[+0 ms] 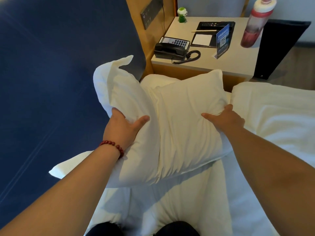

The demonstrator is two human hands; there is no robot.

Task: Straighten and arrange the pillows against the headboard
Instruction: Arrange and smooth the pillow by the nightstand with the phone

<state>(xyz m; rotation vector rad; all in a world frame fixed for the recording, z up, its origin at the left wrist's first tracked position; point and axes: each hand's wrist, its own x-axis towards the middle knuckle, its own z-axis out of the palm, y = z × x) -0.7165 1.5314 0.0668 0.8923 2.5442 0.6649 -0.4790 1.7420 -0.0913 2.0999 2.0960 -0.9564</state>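
A white pillow [179, 126] is held up off the bed between both hands, near the dark blue padded headboard [59, 74] on the left. My left hand [122, 128], with a red bead bracelet at the wrist, grips its left side. My right hand [225, 119] pinches its right edge. A second white pillow [153, 82] lies behind it, close to the headboard, mostly hidden. Part of another white pillow corner [68, 166] shows under my left forearm.
A wooden nightstand [238, 57] stands beyond the pillows with a black telephone [172, 48], a notepad folder [204, 38], a blue card stand [222, 41] and a red bottle [254, 26]. The white duvet [276, 116] covers the bed at right. My knees show at the bottom.
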